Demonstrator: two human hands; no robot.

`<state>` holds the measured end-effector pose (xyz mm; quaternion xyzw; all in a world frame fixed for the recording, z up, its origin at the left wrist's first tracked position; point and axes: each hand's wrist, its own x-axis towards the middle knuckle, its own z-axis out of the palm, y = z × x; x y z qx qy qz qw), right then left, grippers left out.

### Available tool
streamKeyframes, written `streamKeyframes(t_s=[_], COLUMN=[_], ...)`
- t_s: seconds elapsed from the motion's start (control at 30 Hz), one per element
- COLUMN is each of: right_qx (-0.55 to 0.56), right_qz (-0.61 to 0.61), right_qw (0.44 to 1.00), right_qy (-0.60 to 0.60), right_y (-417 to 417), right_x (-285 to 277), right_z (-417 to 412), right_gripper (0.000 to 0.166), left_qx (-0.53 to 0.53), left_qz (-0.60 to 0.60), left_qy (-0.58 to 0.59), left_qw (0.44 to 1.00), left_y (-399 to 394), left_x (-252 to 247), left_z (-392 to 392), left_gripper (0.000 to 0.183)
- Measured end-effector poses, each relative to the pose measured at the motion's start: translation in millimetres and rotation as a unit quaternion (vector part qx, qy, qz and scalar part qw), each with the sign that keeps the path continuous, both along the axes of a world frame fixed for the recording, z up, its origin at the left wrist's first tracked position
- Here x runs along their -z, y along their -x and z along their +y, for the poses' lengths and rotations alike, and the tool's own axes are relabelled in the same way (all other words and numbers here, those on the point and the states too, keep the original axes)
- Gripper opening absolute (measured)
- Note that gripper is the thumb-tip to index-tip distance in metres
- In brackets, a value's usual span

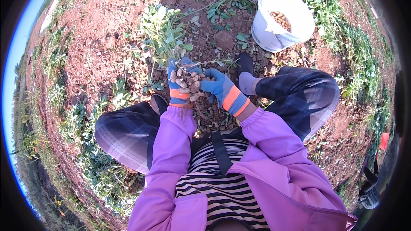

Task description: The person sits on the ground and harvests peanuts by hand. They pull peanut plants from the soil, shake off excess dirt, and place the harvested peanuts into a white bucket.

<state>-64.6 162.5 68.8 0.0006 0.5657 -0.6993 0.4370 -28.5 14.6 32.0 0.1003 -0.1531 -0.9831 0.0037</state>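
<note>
My left hand (176, 85), in a blue and orange work glove, grips a pulled peanut plant near its roots. Its leafy top (165, 35) spreads away from me over the soil. A cluster of earthy peanut pods (189, 85) hangs from the roots above my left wrist. My right hand (218, 86), gloved alike, has its fingers curled at the right side of this cluster, touching the pods. What lies inside its fingers is mostly hidden.
A white plastic bucket (263, 33) holding peanut pods (281, 21) stands ahead to the right. My crossed legs flank the hands. Uprooted plants (224, 0) lie ahead, and a leafy row (359, 48) runs along the right. A red flag (384, 141) is at the far right.
</note>
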Motion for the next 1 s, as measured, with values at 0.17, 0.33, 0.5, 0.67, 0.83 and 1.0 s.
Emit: streamKeyframes(t_s=[0.17, 0.33, 0.5, 0.67, 0.83, 1.0], right_qx=[-0.051, -0.025, -0.004, -0.062, 0.011, 0.066], right_qz=[-0.008, 0.021, 0.100, -0.005, 0.144, 0.344], right_qw=[0.999, 0.999, 0.995, 0.998, 0.987, 0.926], right_qy=[0.002, 0.016, -0.010, 0.024, -0.072, -0.141], right_y=[3, 1, -1, 3, -1, -4], right_x=[-5, 4, 14, -5, 10, 10], right_z=[3, 2, -5, 4, -2, -4], right_gripper=[0.042, 0.042, 0.044, 0.035, 0.034, 0.034], left_qx=[0.041, 0.008, 0.013, 0.039, 0.000, 0.031], left_qz=[0.041, -0.017, 0.015, 0.042, -0.057, -0.054], left_qy=[-0.060, 0.023, 0.017, -0.012, 0.031, -0.022], left_qw=[0.997, 1.000, 1.000, 0.998, 0.998, 0.998], left_y=[-5, -9, -8, -6, -4, -5], left_x=[23, 22, 3, -4, -24, 2], left_z=[-11, -6, 1, 1, 17, 3], left_gripper=[0.040, 0.042, 0.044, 0.045, 0.044, 0.054])
